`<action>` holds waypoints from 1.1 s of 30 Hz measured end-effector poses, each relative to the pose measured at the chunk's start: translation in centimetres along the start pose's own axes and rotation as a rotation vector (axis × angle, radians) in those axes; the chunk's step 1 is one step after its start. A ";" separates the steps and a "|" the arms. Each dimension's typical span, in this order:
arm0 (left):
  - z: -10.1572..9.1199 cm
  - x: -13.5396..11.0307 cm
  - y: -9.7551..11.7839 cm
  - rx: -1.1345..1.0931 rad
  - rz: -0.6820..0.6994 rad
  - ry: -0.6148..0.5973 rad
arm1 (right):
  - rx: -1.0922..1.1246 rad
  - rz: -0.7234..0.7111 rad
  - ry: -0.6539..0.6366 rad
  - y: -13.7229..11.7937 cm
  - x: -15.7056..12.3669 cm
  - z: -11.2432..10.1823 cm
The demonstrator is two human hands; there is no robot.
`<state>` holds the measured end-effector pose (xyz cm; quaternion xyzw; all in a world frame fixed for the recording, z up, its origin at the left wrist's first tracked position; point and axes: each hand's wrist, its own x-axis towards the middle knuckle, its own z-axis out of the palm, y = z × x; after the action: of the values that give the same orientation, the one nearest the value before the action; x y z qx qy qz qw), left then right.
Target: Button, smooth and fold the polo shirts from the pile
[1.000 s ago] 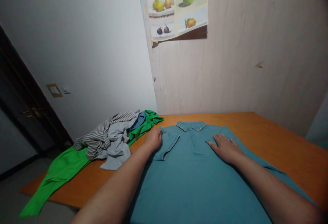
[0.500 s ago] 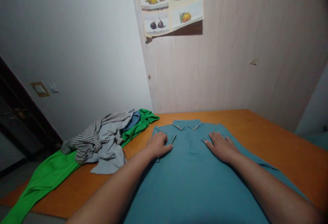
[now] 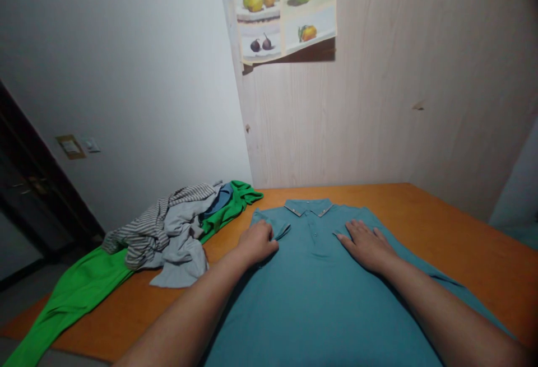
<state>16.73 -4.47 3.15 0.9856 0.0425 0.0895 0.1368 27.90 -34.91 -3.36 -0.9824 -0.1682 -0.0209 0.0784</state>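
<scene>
A teal polo shirt [image 3: 319, 294] lies spread face up on the orange table [image 3: 462, 244], collar toward the wall. My left hand [image 3: 257, 242] is closed on the shirt's left sleeve, which is folded inward over the chest. My right hand [image 3: 366, 244] lies flat and open on the shirt's chest, to the right of the button placket, fingers stretched out and pressing the cloth.
A heap of clothes [image 3: 176, 227] sits at the table's left: a striped garment, a grey one, a blue one, and a bright green garment [image 3: 75, 294] trailing off the table's corner. A fruit picture [image 3: 286, 14] hangs on the wood-panel wall. A dark door [image 3: 25, 199] stands at far left.
My left hand has drawn the left sleeve inward from the shirt's edge onto the chest and stays closed on it. The right hand has hardly moved.
</scene>
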 end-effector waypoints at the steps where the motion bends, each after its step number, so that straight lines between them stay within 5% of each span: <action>1: 0.1 0.1 0.0 -0.014 -0.020 0.010 | -0.001 0.000 0.002 0.0 0.0 0.0; 15: -2.1 2.3 -3.5 -0.492 -0.082 0.084 | 0.020 -0.007 0.023 0.0 -0.1 0.1; 21: -1.2 5.3 -6.6 -0.369 -0.238 0.236 | 0.008 0.002 0.015 0.0 0.0 0.1; 33: 1.8 9.9 -6.6 -0.064 -0.368 0.046 | 0.015 -0.007 0.005 -0.1 -0.2 0.0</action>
<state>26.36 2.41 1.25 0.9540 0.2225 0.0868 0.1814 27.72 -34.87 -3.36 -0.9811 -0.1716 -0.0223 0.0861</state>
